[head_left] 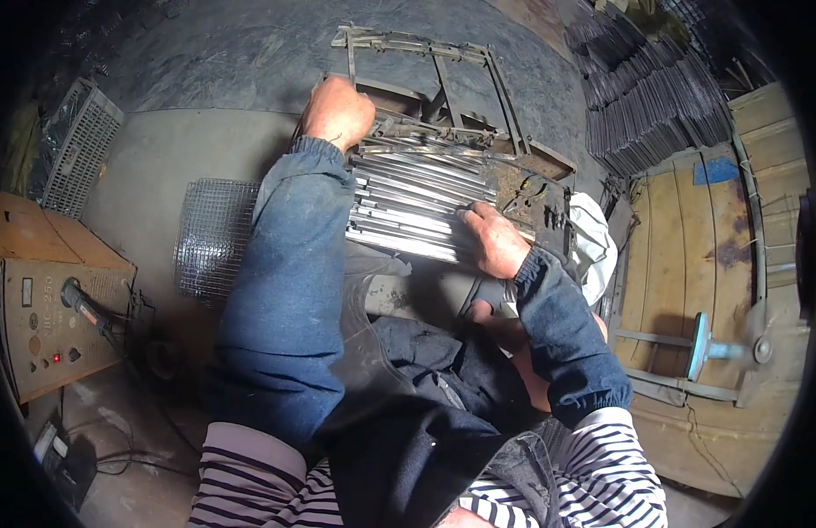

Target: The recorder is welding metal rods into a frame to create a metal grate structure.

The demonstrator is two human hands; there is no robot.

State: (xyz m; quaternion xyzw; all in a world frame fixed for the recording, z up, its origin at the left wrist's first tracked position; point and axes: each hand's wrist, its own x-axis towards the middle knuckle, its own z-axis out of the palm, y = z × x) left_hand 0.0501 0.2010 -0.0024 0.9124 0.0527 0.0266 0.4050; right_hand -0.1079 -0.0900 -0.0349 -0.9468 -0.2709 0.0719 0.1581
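A low metal jig (443, 97) stands before me, its welded frame reaching away at the far side. Across its near part lies a row of shiny metal rods (417, 207), side by side. My left hand (339, 110) is closed in a fist at the jig's left edge; its fingertips are turned away, so what it holds is hidden. On the right end of the rods rests my right hand (496, 239), fingers curled down over them. Small dark clamp-like parts (531, 189) sit on the jig's right side, just beyond that hand.
To the left are a flat wire mesh panel (216, 238), a grey plastic crate (78, 145) and an orange-topped welding machine (60, 304) with a lit red lamp. Stacked mesh panels (659, 101) stand far right. A yellowish board (681, 238) and white cloth (593, 246) lie right.
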